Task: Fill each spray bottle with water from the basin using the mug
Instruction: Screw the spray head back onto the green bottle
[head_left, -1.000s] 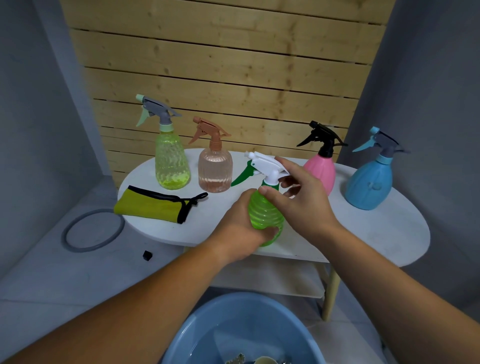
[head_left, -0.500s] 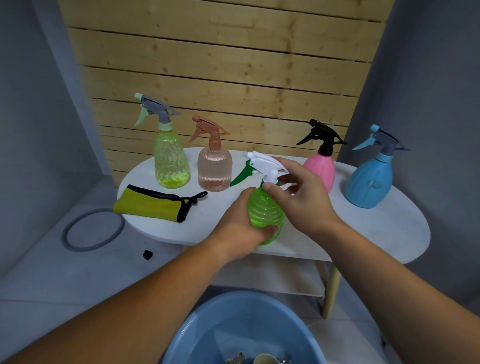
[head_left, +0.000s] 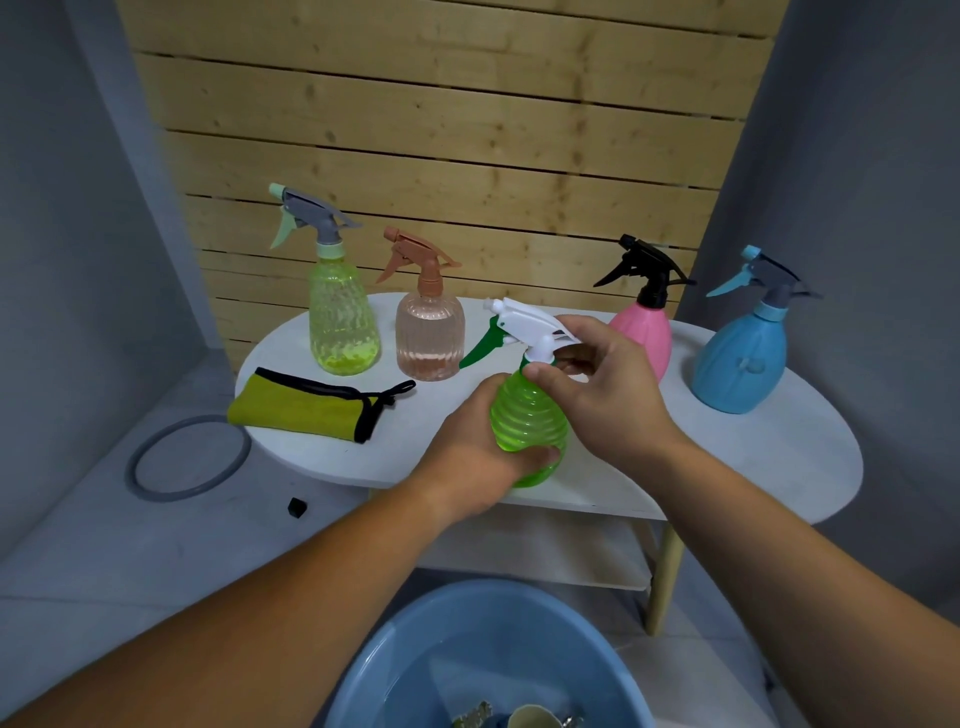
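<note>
Green ribbed plastic: the spray bottle (head_left: 530, 421) stands upright at the near edge of the white bench (head_left: 779, 457). Its long axis is vertical and the white trigger head (head_left: 530, 325) on top points its nozzle left. The left hand (head_left: 478, 467) comes in from the near left, its grip curled full round the bottle's lower belly. The right hand (head_left: 608, 395) reaches in from the right and above. Its grip is narrow, thumb and fingertips pinching the collar just beneath the trigger head.

The two grips thus sit stacked on one upright line, the lower holding the body and the upper on the neck. I judge the coming move turns on this: the head must twist about that axis and then lift straight up, with the body held from turning.

The blue basin (head_left: 415, 649) lies lower and nearer the person, in front of the bench. The mug (head_left: 530, 719) just shows in it at the view's bottom edge, closer to the left hand.
</note>
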